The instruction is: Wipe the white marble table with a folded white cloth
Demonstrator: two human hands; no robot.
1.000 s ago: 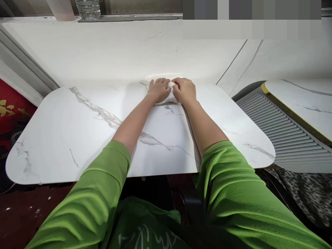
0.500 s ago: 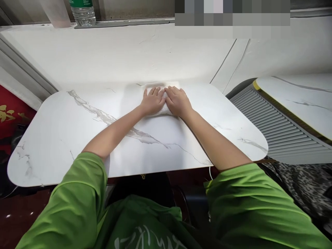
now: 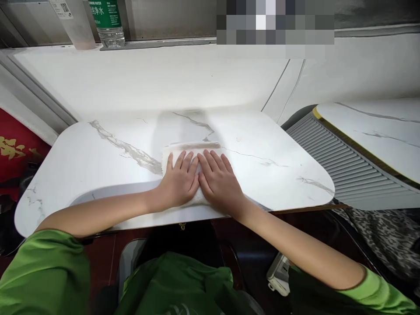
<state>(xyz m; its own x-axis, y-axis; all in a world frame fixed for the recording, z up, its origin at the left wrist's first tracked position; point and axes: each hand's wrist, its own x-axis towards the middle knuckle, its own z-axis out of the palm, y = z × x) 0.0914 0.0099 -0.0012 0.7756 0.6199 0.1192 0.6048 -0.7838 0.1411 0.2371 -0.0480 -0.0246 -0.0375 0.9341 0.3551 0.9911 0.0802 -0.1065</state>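
A folded white cloth [image 3: 188, 147] lies flat on the white marble-patterned table [image 3: 108, 183], close to its near edge. Stretched out on the cloth's left half, my left hand [image 3: 180, 177] presses down with fingers somewhat spread. My right hand [image 3: 218, 181] rests the same way on the right half, its fingers pointing away from me. The two thumbs touch or nearly touch in the middle. Both palms hide much of the cloth; its far edge and a bit of its near side show.
On the ledge behind the table stand a clear water bottle [image 3: 110, 26] with a green label and a translucent container [image 3: 77, 26]. A second marble-patterned table [image 3: 377, 127] with a ribbed grey side is at the right. A red item [image 3: 16, 148] hangs at the left.
Both hands and the cloth have slid from the table's far side towards me, close to the near edge. My elbows have moved outwards.
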